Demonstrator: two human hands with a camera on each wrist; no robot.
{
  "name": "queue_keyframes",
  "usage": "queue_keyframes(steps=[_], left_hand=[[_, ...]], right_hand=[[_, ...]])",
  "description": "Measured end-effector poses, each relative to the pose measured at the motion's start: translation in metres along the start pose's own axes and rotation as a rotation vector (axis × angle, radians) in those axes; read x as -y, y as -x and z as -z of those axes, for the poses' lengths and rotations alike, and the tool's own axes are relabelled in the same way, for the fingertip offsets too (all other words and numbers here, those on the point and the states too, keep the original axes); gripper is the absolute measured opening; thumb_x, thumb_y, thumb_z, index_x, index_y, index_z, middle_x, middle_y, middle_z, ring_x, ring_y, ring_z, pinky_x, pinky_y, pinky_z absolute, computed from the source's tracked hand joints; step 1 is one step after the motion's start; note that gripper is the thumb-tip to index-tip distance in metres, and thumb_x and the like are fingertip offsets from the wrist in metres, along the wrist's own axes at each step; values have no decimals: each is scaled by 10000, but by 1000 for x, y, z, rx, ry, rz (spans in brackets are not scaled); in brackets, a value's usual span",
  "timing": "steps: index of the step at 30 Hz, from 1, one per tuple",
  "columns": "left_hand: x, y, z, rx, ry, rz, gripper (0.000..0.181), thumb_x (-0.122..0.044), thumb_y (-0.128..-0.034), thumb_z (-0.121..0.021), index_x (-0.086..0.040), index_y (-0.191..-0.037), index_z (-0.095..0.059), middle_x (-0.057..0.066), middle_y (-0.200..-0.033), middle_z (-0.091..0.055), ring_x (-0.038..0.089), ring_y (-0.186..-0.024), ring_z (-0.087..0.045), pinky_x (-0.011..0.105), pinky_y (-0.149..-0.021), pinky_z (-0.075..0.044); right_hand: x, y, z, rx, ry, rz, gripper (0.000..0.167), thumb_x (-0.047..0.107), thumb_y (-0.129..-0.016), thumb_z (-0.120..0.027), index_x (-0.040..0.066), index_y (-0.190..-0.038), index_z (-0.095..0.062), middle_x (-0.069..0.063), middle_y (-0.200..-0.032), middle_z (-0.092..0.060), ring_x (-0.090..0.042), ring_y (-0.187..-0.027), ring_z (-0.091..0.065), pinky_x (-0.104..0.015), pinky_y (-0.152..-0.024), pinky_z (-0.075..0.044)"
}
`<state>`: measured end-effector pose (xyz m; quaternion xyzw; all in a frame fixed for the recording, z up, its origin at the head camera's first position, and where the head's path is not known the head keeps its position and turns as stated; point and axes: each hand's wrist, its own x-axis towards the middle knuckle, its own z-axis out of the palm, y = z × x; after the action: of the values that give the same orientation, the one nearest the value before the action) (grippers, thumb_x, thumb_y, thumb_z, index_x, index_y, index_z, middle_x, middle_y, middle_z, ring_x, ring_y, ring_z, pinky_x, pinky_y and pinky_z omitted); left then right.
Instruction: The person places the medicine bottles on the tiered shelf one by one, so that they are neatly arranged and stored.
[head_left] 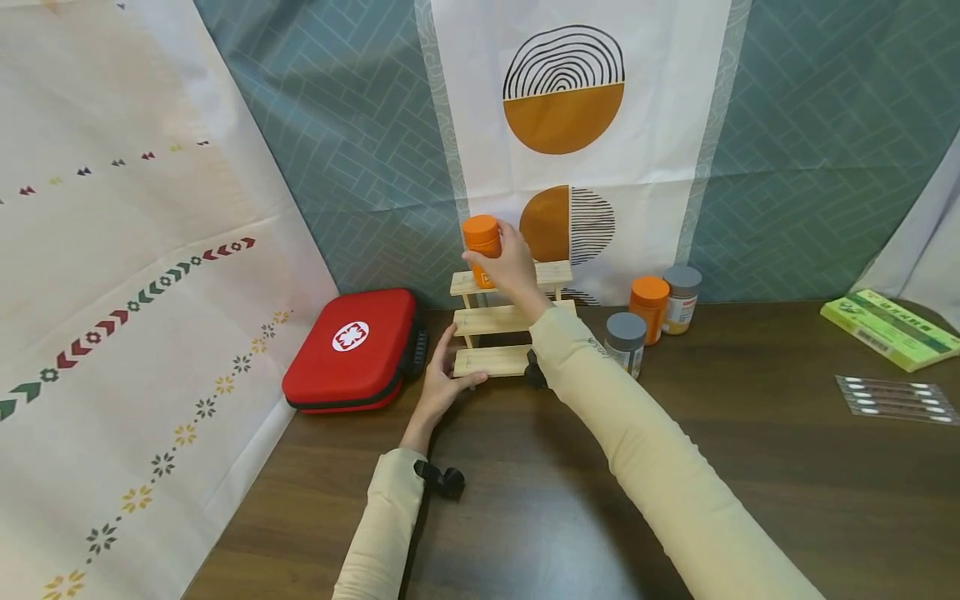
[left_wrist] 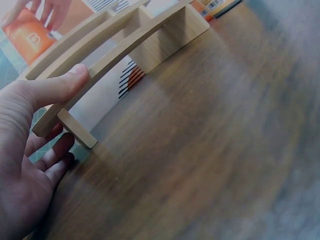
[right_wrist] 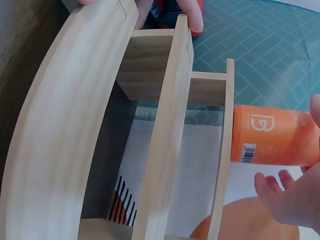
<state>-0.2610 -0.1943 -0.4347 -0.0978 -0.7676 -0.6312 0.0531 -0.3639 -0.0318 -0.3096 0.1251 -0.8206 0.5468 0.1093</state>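
Observation:
My right hand (head_left: 512, 265) grips an orange bottle (head_left: 481, 237) with an orange lid near its top. In the right wrist view the base of that bottle (right_wrist: 257, 134) meets the top tier of a small three-tier wooden rack (right_wrist: 162, 150), at one end of it. My left hand (head_left: 441, 382) holds the same rack (head_left: 491, 361) by its left end. In the left wrist view the thumb (left_wrist: 60, 87) lies over the lowest tier and the other fingers are under and behind its end.
A red first-aid case (head_left: 352, 350) lies left of the rack. To its right stand a grey-lidded jar (head_left: 626, 340), another orange bottle (head_left: 649, 308) and a second grey-lidded jar (head_left: 681, 300). Farther right are a green box (head_left: 892, 329) and a pack of cotton swabs (head_left: 896, 400).

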Motion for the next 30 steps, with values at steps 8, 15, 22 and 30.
queue_keyframes(steps=[8, 15, 22, 30], left_hand=[[-3, 0, -1, -12, -11, 19, 978, -13, -784, -784, -196, -1565, -224, 257, -1359, -500, 145, -1011, -541, 226, -750, -491], [-2, 1, 0, 3, 0, 18, 983, 0, -791, -771, -184, -1570, -201, 267, -1366, -485, 169, -1015, -540, 234, -737, -497], [-3, -1, -3, 11, -9, 21, 983, -9, -794, -773, -193, -1571, -200, 250, -1371, -479, 171, -1014, -538, 235, -728, -501], [12, -5, 0, -9, -10, 20, 989, 15, -798, -763, -210, -1572, -190, 253, -1383, -459, 164, -1001, -536, 245, -718, -498]], right_hand=[[-3, 9, 13, 30, -88, -41, 801, 381, -878, -709, 147, -1525, -298, -140, -1515, -380, -317, -1399, -377, -513, -1131, -342], [-11, 20, 27, -2, -164, -62, 746, 363, -895, -696, 157, -1510, -327, -112, -1520, -398, -287, -1408, -374, -475, -1141, -351], [-14, 37, 44, -16, -241, -26, 703, 295, -889, -713, 115, -1478, -373, -137, -1469, -459, -317, -1372, -413, -465, -1106, -389], [-18, 63, 63, 26, -231, 61, 618, 269, -914, -689, 107, -1446, -420, -145, -1428, -508, -296, -1336, -429, -487, -1096, -388]])
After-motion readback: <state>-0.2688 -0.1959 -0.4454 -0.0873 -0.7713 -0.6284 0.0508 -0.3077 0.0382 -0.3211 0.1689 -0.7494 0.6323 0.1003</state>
